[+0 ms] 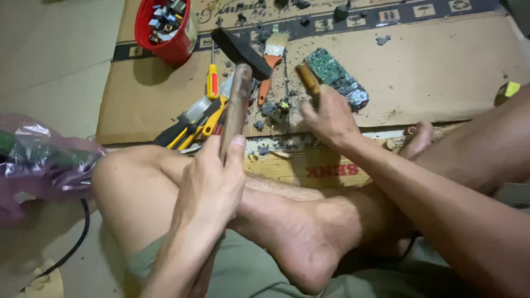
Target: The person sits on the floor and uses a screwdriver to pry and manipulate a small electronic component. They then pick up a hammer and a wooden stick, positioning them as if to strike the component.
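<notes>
- A hammer [238,83] is gripped by the left hand [212,182], fingers wrapped tight round the wooden handle; the black head is held raised above the cardboard sheet [441,72].
- A wooden-handled tool [307,78] (a chisel or punch, as far as can be judged; its tip is hidden) is clasped in the right hand [328,117], fist closed round the lower shaft, with the butt end pointing up towards the hammer head.
- The tool's lower end appears to be set against a small dark component [276,107] amid grey rubble on the cardboard, just in front of the crossed legs; exact contact cannot be made out.
- A green circuit board [337,77] lies just beyond the right hand, touching or nearly touching the debris.
- A red bucket [165,27] of small parts stands at the far left corner of the cardboard; a yellow-handled screwdriver [212,80], a paintbrush [271,58] and yellow-gripped pliers [193,124] lie near the hammer handle.
- The step in hand is judged to be a strike in preparation: hammer lifted, tool positioned.
- The next move would call for the hammer head to be brought squarely onto the tool's butt, with the right fist kept low and the shaft held steady so a glancing blow is avoided.
</notes>
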